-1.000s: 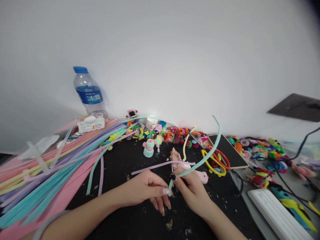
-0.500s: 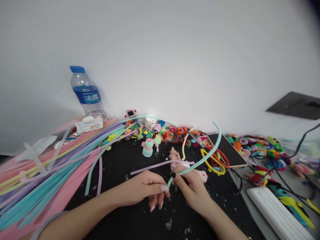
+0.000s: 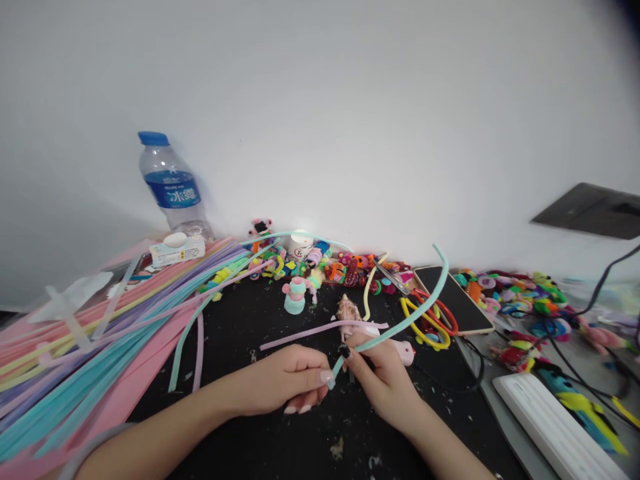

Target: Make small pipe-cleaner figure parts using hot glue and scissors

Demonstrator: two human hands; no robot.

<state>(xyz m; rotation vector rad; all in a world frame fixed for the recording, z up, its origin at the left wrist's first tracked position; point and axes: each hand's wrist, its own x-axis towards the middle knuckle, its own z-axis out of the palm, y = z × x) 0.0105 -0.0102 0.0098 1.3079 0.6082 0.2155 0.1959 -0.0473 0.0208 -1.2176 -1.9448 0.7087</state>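
The left hand (image 3: pixel 295 380) pinches the low end of a mint fuzzy stick (image 3: pixel 403 326) between its fingers (image 3: pixel 326 377). The right hand (image 3: pixel 383 377) grips it close by, maybe so the short bit between them can't wobble. The stick's long end curves up toward 2 o'clock, out of the way. A little mint-and-pink toy (image 3: pixel 295 301) stands at 11 o'clock. Scissors (image 3: pixel 395 280) lie at 1 o'clock on the black surface (image 3: pixel 240 440), likely for easy reach.
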